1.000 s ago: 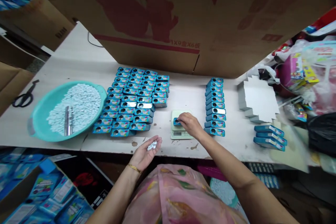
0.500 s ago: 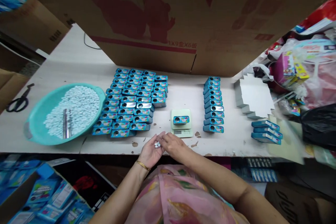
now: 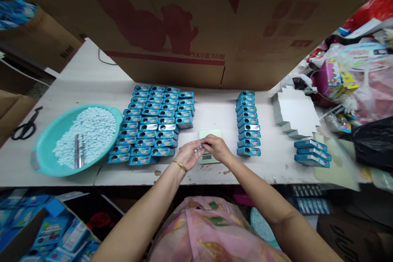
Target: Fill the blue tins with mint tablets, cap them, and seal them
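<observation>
Small white tablets (image 3: 199,148) lie in my left hand (image 3: 188,156), its fingers curled under them. Close against it, the fingertips of my right hand (image 3: 216,147) are pinched together; whatever they hold is too small to make out. Both hands are over the pale green scale (image 3: 210,132), whose display shows just below them. They cover the scale's middle, so the small blue box there is hidden. To the left, rows of blue boxes (image 3: 150,127) stand beside a teal basin (image 3: 46,147) of pale tablets (image 3: 92,123) with a metal scoop (image 3: 79,150) in it.
A column of blue boxes (image 3: 248,125) stands right of the scale. Beyond are white cut-out cards (image 3: 296,110) and a few blue boxes (image 3: 312,153). A big carton (image 3: 184,20) rises behind. Scissors (image 3: 27,126) lie far left. An open box of blue packs (image 3: 50,229) sits below.
Both hands have moved forward from the table's front edge to over the scale, carrying the tablets. They now cover the blue box there. The view has shifted slightly.
</observation>
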`<state>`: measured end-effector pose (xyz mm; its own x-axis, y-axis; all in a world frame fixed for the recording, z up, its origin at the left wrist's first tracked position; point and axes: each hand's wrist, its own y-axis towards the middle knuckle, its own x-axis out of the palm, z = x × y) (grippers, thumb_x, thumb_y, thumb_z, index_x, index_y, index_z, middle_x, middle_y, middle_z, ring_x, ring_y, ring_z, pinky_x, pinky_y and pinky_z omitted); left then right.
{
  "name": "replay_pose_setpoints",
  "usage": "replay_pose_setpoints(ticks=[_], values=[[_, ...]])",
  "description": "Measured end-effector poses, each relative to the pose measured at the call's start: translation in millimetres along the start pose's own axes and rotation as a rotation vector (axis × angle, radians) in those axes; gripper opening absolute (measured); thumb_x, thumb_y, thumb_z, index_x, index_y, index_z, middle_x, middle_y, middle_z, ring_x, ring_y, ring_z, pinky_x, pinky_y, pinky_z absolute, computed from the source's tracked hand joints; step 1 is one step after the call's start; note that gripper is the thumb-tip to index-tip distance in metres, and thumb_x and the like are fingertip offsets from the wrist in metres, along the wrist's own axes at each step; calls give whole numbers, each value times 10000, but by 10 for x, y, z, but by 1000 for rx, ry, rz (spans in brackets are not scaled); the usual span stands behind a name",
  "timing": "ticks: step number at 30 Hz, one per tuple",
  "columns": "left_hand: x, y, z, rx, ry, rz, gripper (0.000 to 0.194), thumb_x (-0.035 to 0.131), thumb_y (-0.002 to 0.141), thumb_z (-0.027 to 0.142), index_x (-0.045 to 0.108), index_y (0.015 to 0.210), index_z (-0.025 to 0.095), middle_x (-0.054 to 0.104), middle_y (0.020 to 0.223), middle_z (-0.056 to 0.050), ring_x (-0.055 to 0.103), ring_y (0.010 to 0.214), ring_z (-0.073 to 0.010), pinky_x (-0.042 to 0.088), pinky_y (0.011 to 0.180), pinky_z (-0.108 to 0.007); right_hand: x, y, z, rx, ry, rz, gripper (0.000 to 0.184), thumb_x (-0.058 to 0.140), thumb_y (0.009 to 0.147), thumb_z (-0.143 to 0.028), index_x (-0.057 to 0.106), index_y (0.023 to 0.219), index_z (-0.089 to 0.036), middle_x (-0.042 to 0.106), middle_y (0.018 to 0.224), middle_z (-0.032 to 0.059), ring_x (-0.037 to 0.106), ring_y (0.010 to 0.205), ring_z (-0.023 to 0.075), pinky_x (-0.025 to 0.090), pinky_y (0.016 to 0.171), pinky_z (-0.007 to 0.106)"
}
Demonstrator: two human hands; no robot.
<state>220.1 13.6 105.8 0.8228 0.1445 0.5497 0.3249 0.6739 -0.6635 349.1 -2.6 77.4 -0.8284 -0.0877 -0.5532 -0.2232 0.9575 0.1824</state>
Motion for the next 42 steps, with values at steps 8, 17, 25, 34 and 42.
replay_pose_setpoints(ticks=[8, 17, 25, 34, 42], values=[[-56, 249, -102, 133, 455, 129, 195, 584, 532, 31, 632, 703, 112, 622, 608, -21, 568, 633, -115, 454, 705, -274, -35, 15, 75, 189, -186, 67, 146, 494, 704, -80, 606, 728, -171, 559, 714, 16, 517, 686, 117, 402, 639, 217], [-97, 289, -47, 169, 504, 138, 178, 622, 530, 60, 634, 694, 128, 626, 622, -21, 583, 671, -138, 460, 719, -279, -118, -62, 118, 185, -89, 57, 217, 446, 750, -102, 599, 875, -190, 611, 853, 26, 553, 799, 125, 421, 737, 239], [-386, -130, 79, -27, 146, 55, 187, 534, 659, 22, 602, 817, 96, 622, 757, -70, 588, 761, -103, 468, 713, -170, -359, -345, 118, 202, -1, 241, 190, 431, 788, -169, 599, 871, -197, 603, 848, 23, 551, 767, 119, 431, 695, 238], [-765, -432, -558, -295, -184, 103, 159, 429, 764, 127, 578, 714, 102, 599, 669, -41, 562, 583, -82, 476, 564, -194, 502, -762, -507, -61, -324, -234, 290, 469, 783, -183, 483, 1070, -153, 556, 912, 80, 475, 852, 178, 416, 746, 308], [-563, -416, -340, -270, -225, 73, 310, 371, 807, 319, 573, 848, 87, 594, 723, -67, 543, 602, -80, 456, 586, -195, 532, -596, -339, -258, -465, -308, 204, 429, 802, -157, 516, 986, -167, 536, 914, 61, 443, 823, 167, 406, 708, 285]])
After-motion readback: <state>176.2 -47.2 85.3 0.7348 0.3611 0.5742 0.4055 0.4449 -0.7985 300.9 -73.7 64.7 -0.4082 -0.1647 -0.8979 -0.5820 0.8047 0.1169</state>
